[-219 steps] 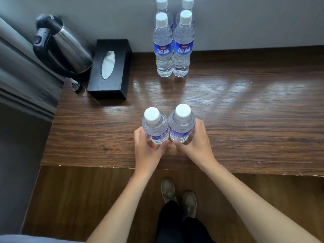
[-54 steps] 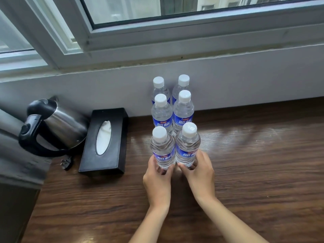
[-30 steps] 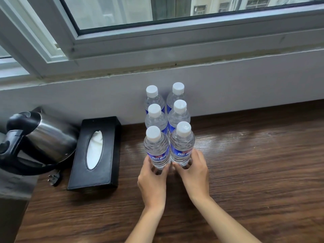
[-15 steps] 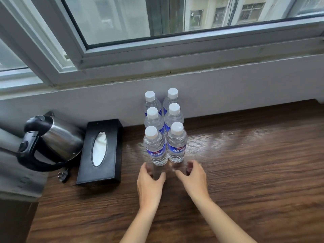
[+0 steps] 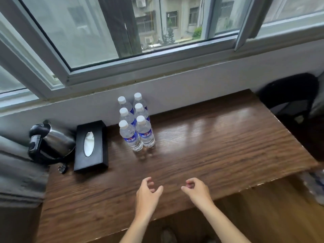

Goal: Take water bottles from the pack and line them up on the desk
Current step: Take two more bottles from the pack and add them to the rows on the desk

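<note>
Several clear water bottles with white caps and blue labels stand two abreast on the wooden desk (image 5: 219, 151), running from the wall toward me. The front pair are the left bottle (image 5: 130, 136) and the right bottle (image 5: 145, 132). My left hand (image 5: 148, 193) and my right hand (image 5: 197, 191) hover over the desk's near edge, well short of the bottles. Both have loosely curled fingers and hold nothing. A blurred plastic-wrapped pack (image 5: 315, 183) shows at the right edge, below the desk.
A black tissue box (image 5: 91, 146) lies left of the bottles, and a steel kettle (image 5: 50, 142) with a loose plug stands beyond it. A grey curtain hangs at far left. A dark chair (image 5: 289, 95) stands at the desk's right end. A window runs behind.
Both hands have let go of the front pair of bottles and drawn back toward the desk's near edge. The view has pulled back and swung right.
</note>
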Action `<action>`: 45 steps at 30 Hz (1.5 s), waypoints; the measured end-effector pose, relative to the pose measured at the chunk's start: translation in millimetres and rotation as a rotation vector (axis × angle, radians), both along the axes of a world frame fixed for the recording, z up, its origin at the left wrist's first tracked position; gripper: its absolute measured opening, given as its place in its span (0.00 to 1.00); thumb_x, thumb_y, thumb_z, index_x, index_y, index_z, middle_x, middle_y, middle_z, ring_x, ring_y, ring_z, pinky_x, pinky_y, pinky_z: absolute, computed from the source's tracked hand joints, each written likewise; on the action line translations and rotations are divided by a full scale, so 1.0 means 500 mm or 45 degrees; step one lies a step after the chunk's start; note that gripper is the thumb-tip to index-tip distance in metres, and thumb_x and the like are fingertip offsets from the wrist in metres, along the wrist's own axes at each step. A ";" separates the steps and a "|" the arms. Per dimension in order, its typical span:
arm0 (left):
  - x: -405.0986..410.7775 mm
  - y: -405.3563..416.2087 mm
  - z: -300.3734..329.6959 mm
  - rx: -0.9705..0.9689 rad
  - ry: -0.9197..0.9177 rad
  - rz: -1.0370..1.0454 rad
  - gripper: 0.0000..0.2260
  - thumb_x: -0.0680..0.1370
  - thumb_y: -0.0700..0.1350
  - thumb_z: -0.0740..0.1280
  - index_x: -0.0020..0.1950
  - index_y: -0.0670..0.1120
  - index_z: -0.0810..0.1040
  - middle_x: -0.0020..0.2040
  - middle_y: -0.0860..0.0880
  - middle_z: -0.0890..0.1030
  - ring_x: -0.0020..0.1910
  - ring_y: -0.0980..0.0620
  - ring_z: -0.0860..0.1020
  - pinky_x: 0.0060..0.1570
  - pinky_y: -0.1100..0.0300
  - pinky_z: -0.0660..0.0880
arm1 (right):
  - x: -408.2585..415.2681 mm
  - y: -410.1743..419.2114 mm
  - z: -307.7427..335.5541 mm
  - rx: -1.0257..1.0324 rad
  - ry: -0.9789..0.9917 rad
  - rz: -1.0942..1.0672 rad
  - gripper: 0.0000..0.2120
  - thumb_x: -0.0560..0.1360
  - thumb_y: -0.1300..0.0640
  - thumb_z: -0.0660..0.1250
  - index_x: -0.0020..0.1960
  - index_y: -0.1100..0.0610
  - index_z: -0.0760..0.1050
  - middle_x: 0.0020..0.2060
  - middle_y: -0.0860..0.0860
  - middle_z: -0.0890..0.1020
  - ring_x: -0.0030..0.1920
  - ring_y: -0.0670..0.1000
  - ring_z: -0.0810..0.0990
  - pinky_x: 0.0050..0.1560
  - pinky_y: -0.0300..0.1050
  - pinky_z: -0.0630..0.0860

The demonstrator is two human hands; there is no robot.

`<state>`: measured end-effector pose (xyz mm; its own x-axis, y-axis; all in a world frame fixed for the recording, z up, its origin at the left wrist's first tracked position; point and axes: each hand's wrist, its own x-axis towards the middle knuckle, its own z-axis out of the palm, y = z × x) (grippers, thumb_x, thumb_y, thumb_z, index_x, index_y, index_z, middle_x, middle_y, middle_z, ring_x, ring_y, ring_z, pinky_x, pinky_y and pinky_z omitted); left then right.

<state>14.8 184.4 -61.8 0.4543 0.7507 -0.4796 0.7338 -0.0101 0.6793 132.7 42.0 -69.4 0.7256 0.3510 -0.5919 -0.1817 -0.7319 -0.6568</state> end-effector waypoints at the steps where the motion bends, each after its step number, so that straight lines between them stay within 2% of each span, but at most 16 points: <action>1: -0.005 -0.022 0.008 -0.012 0.009 -0.017 0.24 0.72 0.50 0.75 0.67 0.49 0.74 0.54 0.55 0.81 0.48 0.55 0.82 0.55 0.55 0.78 | -0.003 -0.030 0.006 0.009 0.016 -0.012 0.14 0.73 0.53 0.72 0.57 0.53 0.77 0.50 0.48 0.80 0.49 0.46 0.77 0.48 0.38 0.70; 3: -0.011 -0.065 0.026 -0.010 0.023 -0.064 0.23 0.73 0.50 0.74 0.66 0.50 0.74 0.56 0.54 0.81 0.49 0.55 0.82 0.50 0.59 0.78 | -0.009 -0.089 0.023 0.043 0.043 -0.036 0.15 0.74 0.53 0.71 0.59 0.54 0.76 0.50 0.48 0.79 0.50 0.46 0.77 0.48 0.38 0.72; 5: -0.013 -0.114 0.042 0.002 0.010 -0.112 0.22 0.74 0.49 0.74 0.67 0.49 0.74 0.58 0.53 0.81 0.51 0.55 0.81 0.39 0.69 0.73 | -0.011 -0.145 0.037 0.043 0.052 -0.071 0.16 0.74 0.53 0.71 0.60 0.55 0.76 0.49 0.47 0.78 0.50 0.46 0.77 0.49 0.38 0.72; 6: -0.012 -0.141 0.048 0.001 0.002 -0.135 0.22 0.75 0.49 0.74 0.67 0.49 0.73 0.58 0.53 0.80 0.51 0.55 0.81 0.37 0.72 0.71 | -0.010 -0.173 0.043 0.044 0.055 -0.093 0.16 0.74 0.53 0.71 0.60 0.55 0.76 0.49 0.47 0.78 0.50 0.46 0.77 0.50 0.39 0.73; 12: 0.021 -0.304 0.078 -0.017 0.005 -0.281 0.25 0.76 0.50 0.73 0.71 0.47 0.72 0.59 0.53 0.79 0.53 0.56 0.80 0.53 0.62 0.76 | 0.007 -0.332 0.078 0.074 0.015 -0.258 0.15 0.73 0.54 0.72 0.58 0.56 0.77 0.46 0.47 0.79 0.47 0.46 0.77 0.48 0.38 0.70; 16: 0.079 -0.391 0.095 0.014 0.002 -0.426 0.27 0.76 0.50 0.73 0.73 0.47 0.70 0.64 0.50 0.78 0.56 0.55 0.80 0.56 0.61 0.77 | 0.023 -0.430 0.095 0.095 0.005 -0.381 0.13 0.73 0.54 0.72 0.56 0.54 0.77 0.45 0.46 0.78 0.48 0.46 0.77 0.48 0.38 0.71; 22: 0.192 -0.510 0.109 0.059 0.030 -0.733 0.25 0.77 0.51 0.71 0.72 0.48 0.70 0.64 0.51 0.79 0.54 0.55 0.79 0.53 0.62 0.77 | 0.044 -0.578 0.096 0.114 0.035 -0.697 0.13 0.71 0.55 0.73 0.55 0.55 0.77 0.44 0.46 0.81 0.48 0.48 0.80 0.47 0.39 0.72; 27: 0.319 -0.615 0.097 0.075 0.083 -1.028 0.24 0.77 0.53 0.71 0.71 0.48 0.72 0.62 0.51 0.80 0.53 0.57 0.78 0.57 0.57 0.78 | 0.086 -0.703 0.088 0.132 0.059 -1.011 0.14 0.72 0.57 0.73 0.56 0.56 0.75 0.43 0.48 0.80 0.41 0.45 0.77 0.37 0.33 0.68; 31: 0.432 -0.703 0.079 0.031 0.110 -1.275 0.22 0.77 0.53 0.71 0.69 0.48 0.74 0.62 0.51 0.81 0.58 0.53 0.79 0.61 0.55 0.78 | 0.136 -0.799 0.073 0.116 0.066 -1.204 0.16 0.72 0.58 0.72 0.58 0.58 0.75 0.42 0.48 0.80 0.43 0.48 0.78 0.40 0.37 0.70; 33: 0.492 -0.745 0.066 0.020 0.131 -1.428 0.22 0.77 0.54 0.70 0.69 0.48 0.74 0.61 0.51 0.82 0.58 0.53 0.80 0.60 0.58 0.77 | 0.169 -0.841 0.072 0.072 0.072 -1.258 0.15 0.72 0.57 0.72 0.58 0.57 0.75 0.43 0.49 0.80 0.44 0.49 0.78 0.40 0.37 0.70; 37: 0.616 -0.830 0.045 -0.012 0.150 -1.665 0.21 0.77 0.52 0.69 0.68 0.48 0.75 0.60 0.51 0.82 0.55 0.56 0.80 0.50 0.68 0.74 | 0.243 -0.926 0.063 0.003 0.118 -1.350 0.15 0.72 0.55 0.71 0.58 0.55 0.76 0.45 0.47 0.81 0.48 0.49 0.80 0.48 0.42 0.75; 39: 0.675 -0.874 0.039 -0.029 0.173 -1.770 0.20 0.78 0.51 0.69 0.68 0.47 0.75 0.61 0.50 0.82 0.55 0.55 0.79 0.48 0.70 0.72 | 0.278 -0.969 0.064 -0.021 0.135 -1.398 0.15 0.72 0.54 0.71 0.58 0.54 0.76 0.45 0.47 0.81 0.48 0.49 0.80 0.47 0.41 0.74; 42: 0.758 -0.932 0.027 -0.029 0.231 -1.927 0.22 0.77 0.51 0.69 0.69 0.46 0.75 0.61 0.50 0.82 0.58 0.53 0.80 0.53 0.66 0.74 | 0.325 -1.025 0.068 -0.043 0.139 -1.469 0.14 0.73 0.53 0.70 0.58 0.53 0.76 0.47 0.47 0.81 0.49 0.48 0.79 0.44 0.40 0.72; 45: 0.830 -0.990 0.014 -0.036 0.289 -2.056 0.21 0.77 0.51 0.69 0.68 0.46 0.76 0.58 0.51 0.83 0.56 0.54 0.81 0.55 0.63 0.77 | 0.364 -1.072 0.067 -0.044 0.150 -1.563 0.14 0.72 0.53 0.70 0.57 0.52 0.76 0.46 0.46 0.80 0.49 0.48 0.79 0.45 0.39 0.73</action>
<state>429.9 -310.4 -54.7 0.6376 -0.4179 -0.6472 0.0533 -0.8141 0.5783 314.7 -494.0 -35.6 0.5051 -0.5425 -0.6712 -0.8174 -0.0510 -0.5739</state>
